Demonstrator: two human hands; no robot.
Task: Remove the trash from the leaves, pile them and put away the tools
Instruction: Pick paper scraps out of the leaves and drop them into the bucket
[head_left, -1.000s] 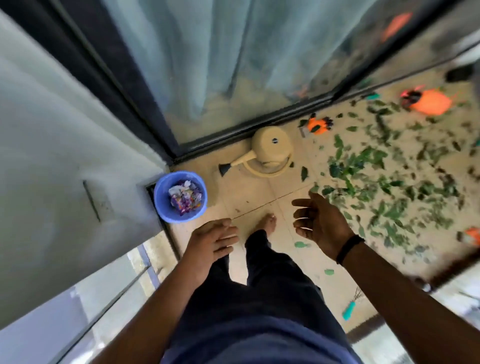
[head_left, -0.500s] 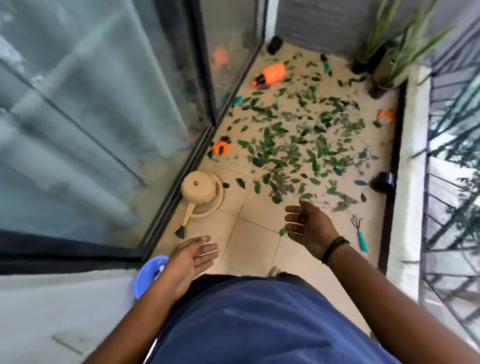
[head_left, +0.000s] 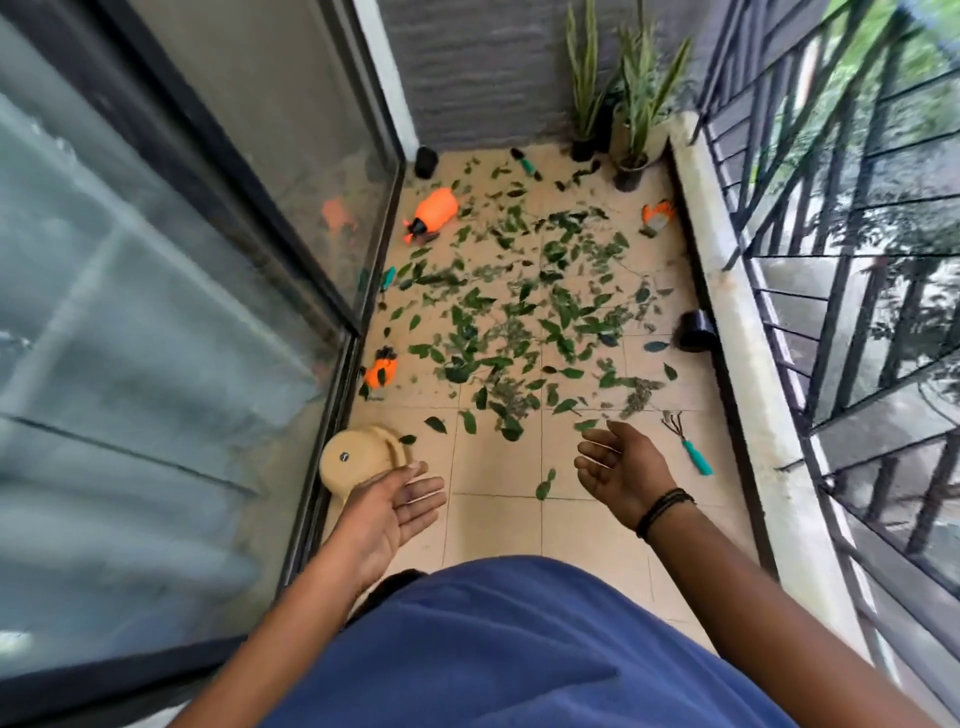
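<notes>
1. Both hands hover palm-up with relaxed fingers, holding nothing: left hand (head_left: 387, 512), right hand (head_left: 621, 470).
2. Leaves (head_left: 524, 322) lie scattered across the floor (head_left: 493, 525) ahead.
3. Small rake (head_left: 688, 447) lies just beside the right hand.
4. Watering can (head_left: 358, 460) sits by the left hand.

Tiled floor (head_left: 498, 525) strewn with leaves (head_left: 519, 322), a sprayer (head_left: 435, 210), rake (head_left: 688, 447), glove (head_left: 657, 218) and potted plants (head_left: 631, 171).
</notes>
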